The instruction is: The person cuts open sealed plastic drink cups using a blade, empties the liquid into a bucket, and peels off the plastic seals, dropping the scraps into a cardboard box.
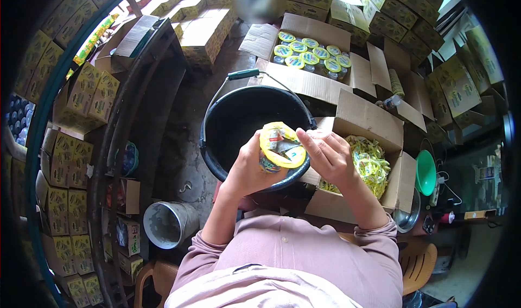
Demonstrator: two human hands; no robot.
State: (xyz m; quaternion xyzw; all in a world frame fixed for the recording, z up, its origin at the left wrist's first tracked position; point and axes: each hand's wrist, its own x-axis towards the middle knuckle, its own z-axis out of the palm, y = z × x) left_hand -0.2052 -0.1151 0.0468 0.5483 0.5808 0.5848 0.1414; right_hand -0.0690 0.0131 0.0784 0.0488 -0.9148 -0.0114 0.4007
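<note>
We are counting one yellow-rimmed cup [280, 146], our left hand [246, 164] clamping it over one round black bucket [230, 115]; our right hand [329, 157] is touching the cup's rim, whether pinching we cannot tell; to the right, one cardboard carton [370, 113] is holding crinkled yellow strips [373, 167]

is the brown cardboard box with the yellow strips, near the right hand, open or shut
Open: the brown cardboard box has its flaps spread, and a heap of yellow strips shows inside.
</note>
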